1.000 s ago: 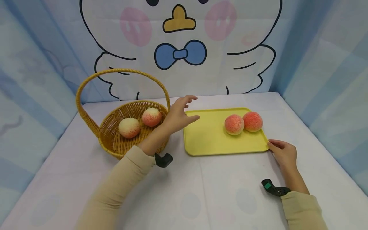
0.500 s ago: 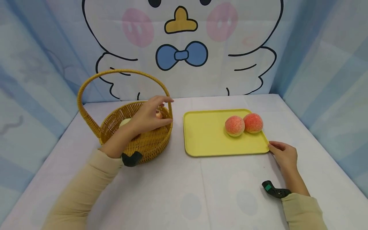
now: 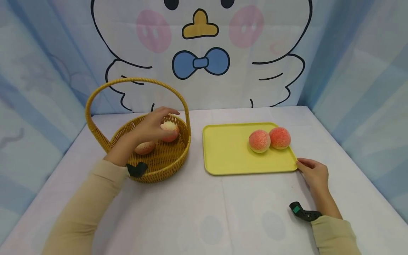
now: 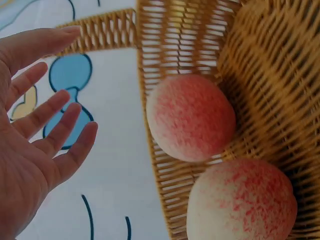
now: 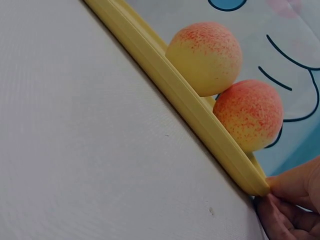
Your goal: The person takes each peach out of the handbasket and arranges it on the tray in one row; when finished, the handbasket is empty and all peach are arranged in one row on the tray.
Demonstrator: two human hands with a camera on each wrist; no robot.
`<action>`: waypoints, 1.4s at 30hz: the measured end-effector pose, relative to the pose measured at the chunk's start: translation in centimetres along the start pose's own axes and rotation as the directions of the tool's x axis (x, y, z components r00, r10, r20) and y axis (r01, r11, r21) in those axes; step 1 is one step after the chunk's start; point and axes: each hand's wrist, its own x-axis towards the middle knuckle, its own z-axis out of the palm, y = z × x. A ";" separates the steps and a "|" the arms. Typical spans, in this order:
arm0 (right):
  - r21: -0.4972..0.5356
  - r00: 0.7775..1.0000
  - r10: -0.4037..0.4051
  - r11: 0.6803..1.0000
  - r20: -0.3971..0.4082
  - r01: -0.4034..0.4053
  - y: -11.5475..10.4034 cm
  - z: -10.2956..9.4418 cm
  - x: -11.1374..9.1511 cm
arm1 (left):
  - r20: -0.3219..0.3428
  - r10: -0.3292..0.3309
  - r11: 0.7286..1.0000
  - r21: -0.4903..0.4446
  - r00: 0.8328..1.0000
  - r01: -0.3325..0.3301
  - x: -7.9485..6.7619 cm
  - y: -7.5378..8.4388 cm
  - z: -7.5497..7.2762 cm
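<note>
My left hand (image 3: 147, 128) hovers over the wicker basket (image 3: 169, 173), fingers spread and slightly bent, with nothing in its grasp. Two pale, red-speckled peaches lie in that basket: one peach (image 3: 172, 134) just past the fingertips, and another peach (image 3: 145, 148) partly hidden below the wrist. In the left wrist view the palm (image 4: 25, 150) stands apart from both peaches. On the right, my right hand (image 3: 315, 175) pinches the near right corner of the yellow tray (image 3: 227, 152) between thumb and fingers. Two peaches, a left one (image 3: 259, 141) and a right one (image 3: 279, 138), sit side by side on the tray.
The basket's tall arched handle (image 3: 140, 79) rises above the left hand. A white cloth (image 3: 191, 219) covers the table. Behind it hangs a curtain (image 3: 223, 90) with a cartoon bird, and blue-white curtains close off both sides.
My left hand has moved left from beside the tray, back over the basket, its fingers staying parted. The right hand keeps its pinch on the tray corner.
</note>
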 end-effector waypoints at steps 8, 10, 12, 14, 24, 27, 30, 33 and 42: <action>-0.003 1.000 0.001 1.000 -0.006 -0.001 0.1 0.1 0.0 | 0.109 -0.116 0.991 0.081 0.987 0.107 0.6 -2.2 0.3; -0.002 1.000 0.007 1.000 -0.004 -0.007 0.1 0.2 0.0 | 0.129 -0.137 0.987 0.103 0.982 0.124 0.7 -2.7 0.3; 0.001 1.000 0.012 1.000 -0.002 -0.012 0.0 0.2 0.0 | 0.135 -0.149 0.985 0.110 0.979 0.135 0.7 -2.9 0.2; 0.001 1.000 0.020 1.000 -0.001 -0.020 0.0 0.2 0.0 | 0.136 -0.155 0.983 0.115 0.978 0.140 0.8 -3.2 0.2; 0.012 0.999 0.036 0.999 0.008 -0.036 0.0 0.2 0.1 | 0.162 -0.160 0.976 0.173 0.974 0.132 1.1 -4.3 0.3; 0.015 0.999 0.041 0.999 0.011 -0.042 0.0 0.3 0.1 | 0.187 -0.177 0.976 0.163 0.966 0.147 1.2 -4.7 0.5; 0.016 0.999 0.042 0.999 0.011 -0.042 -0.1 0.3 0.1 | 0.210 -0.202 0.974 0.149 0.957 0.173 1.3 -4.9 0.7; 0.014 0.999 0.039 0.999 0.009 -0.039 -0.1 0.3 0.2 | 0.222 -0.233 0.969 0.134 0.947 0.208 1.5 -5.1 0.9; 0.005 1.000 0.027 1.000 -0.001 -0.027 0.1 0.3 0.3 | 0.222 -0.261 0.965 0.074 0.939 0.251 1.7 -5.8 1.8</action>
